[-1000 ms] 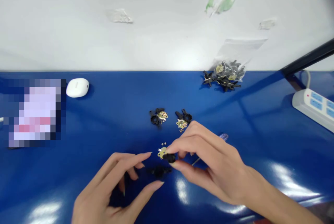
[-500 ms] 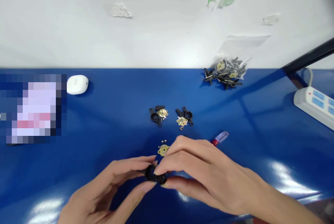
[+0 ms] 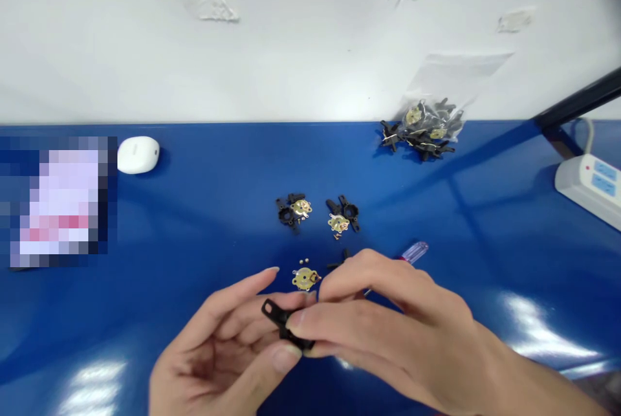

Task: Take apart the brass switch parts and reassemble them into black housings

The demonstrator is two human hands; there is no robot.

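Observation:
My left hand (image 3: 218, 345) and my right hand (image 3: 402, 325) hold one small black plastic bracket (image 3: 275, 314) between them, low in the middle of the head view. Its slotted arm points up and left, while its ring-shaped body is partly hidden by my fingers. My left thumb presses the lower side, the left index finger stretched away. The right thumb and fingers pinch the bracket's body. Just beyond my fingertips lies a brass-coloured plate (image 3: 304, 279), with two tiny brass pieces (image 3: 303, 261) above it. Another black part (image 3: 345, 255) shows beside my right knuckles.
Farther back lie a left group of black parts (image 3: 286, 214) and a right one (image 3: 350, 211), each with a brass plate. A screwdriver (image 3: 414, 252) is partly behind my right hand. Bagged parts (image 3: 427, 131), a white case (image 3: 138, 155) and a power strip (image 3: 589, 183) stand around.
The bracket has turned in my fingers, so its slotted arm now shows. My left index finger has lifted off it. The black part beside my right knuckles has come into view.

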